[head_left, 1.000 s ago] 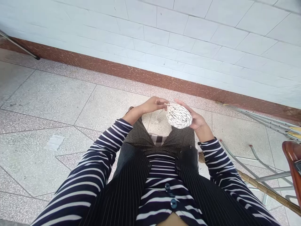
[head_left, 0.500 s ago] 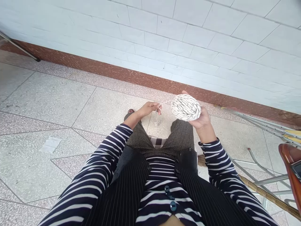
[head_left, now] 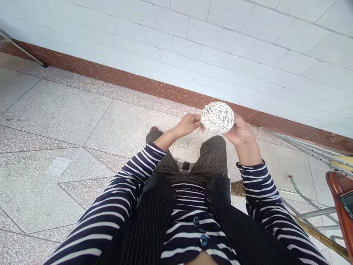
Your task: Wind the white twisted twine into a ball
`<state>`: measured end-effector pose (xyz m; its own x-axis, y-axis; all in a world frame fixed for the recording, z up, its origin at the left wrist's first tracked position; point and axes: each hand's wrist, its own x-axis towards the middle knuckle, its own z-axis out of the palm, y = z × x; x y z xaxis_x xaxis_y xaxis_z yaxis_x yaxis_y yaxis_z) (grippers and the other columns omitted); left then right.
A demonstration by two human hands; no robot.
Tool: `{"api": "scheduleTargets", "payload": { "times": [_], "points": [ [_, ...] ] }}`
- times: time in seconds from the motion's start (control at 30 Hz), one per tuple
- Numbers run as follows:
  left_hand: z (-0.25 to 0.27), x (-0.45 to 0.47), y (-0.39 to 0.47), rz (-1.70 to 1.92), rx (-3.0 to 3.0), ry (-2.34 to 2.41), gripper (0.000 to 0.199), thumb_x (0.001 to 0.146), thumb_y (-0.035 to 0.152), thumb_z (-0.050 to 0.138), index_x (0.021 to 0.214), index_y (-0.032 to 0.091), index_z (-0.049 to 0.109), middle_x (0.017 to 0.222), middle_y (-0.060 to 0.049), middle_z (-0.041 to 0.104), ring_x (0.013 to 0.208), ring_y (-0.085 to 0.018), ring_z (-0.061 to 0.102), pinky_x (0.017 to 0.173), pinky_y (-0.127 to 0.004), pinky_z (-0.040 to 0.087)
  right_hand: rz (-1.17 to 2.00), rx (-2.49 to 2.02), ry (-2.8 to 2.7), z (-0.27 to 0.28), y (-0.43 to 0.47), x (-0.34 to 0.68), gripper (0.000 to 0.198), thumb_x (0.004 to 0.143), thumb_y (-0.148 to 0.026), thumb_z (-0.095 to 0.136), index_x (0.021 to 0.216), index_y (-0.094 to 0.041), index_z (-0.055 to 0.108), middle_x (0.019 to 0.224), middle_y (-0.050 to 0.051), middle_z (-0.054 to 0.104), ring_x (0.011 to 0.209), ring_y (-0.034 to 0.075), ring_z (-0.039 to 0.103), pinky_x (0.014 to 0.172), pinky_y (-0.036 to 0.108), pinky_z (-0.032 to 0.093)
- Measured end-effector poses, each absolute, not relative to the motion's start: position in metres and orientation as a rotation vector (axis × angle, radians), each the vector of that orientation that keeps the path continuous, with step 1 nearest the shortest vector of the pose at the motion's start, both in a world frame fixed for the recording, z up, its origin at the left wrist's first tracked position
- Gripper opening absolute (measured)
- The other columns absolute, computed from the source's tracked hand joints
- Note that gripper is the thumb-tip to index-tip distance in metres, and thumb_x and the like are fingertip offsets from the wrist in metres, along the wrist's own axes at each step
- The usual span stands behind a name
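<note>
sitting over a tiled floor (head_left: 55, 106), the person holds a ball of white twine (head_left: 217, 117) flecked with dark thread out in front of the knees. the right hand (head_left: 239, 130) cups the ball from behind and below, its fingers wrapped round the far side, so most of the palm is hidden by the ball itself. the left hand (head_left: 189, 125) is just beside the ball on its left, fingertips pinched together on what seems to be the loose strand (head_left: 193, 137) that trails down toward the floor; the strand is thin and hard to follow against the pale tiles.

below the hands lie the person's dark trousers (head_left: 212, 158) and the striped sleeves (head_left: 129, 180) of both arms, with a pinstriped vest (head_left: 149, 228) open over the striped top. a shoe tip (head_left: 153, 129) shows past the left knee. a scrap of paper (head_left: 57, 166) lies on the floor well off to the left. to the right, near the right elbow, metal crutches (head_left: 309, 147) lie along the floor, and a broom (head_left: 311, 228) runs under them. a brown wooden edge (head_left: 339, 206) cuts in at the far right. a white tiled wall (head_left: 220, 44) with a reddish skirting (head_left: 132, 82) stands behind everything.
</note>
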<state>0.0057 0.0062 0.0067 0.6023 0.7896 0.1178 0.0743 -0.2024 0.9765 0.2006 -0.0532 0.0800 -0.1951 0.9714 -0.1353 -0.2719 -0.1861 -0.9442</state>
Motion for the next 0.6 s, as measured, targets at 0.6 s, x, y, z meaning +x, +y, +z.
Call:
{"api": "scheduleTargets", "payload": {
  "times": [0.6],
  "points": [
    [0.012, -0.027, 0.009, 0.504, 1.964, 0.803, 0.032, 0.09, 0.03, 0.057, 0.064, 0.016, 0.068, 0.062, 0.0, 0.066, 0.059, -0.01, 0.055, 0.063, -0.024, 0.039, 1.371, -1.477, -1.169, -0.032, -0.063, 0.197, 0.061, 0.058, -0.029, 0.08, 0.116, -0.027, 0.061, 0.109, 0.005, 0.06, 0.106, 0.028, 0.056, 0.099, 0.046, 0.048]
  ]
}}
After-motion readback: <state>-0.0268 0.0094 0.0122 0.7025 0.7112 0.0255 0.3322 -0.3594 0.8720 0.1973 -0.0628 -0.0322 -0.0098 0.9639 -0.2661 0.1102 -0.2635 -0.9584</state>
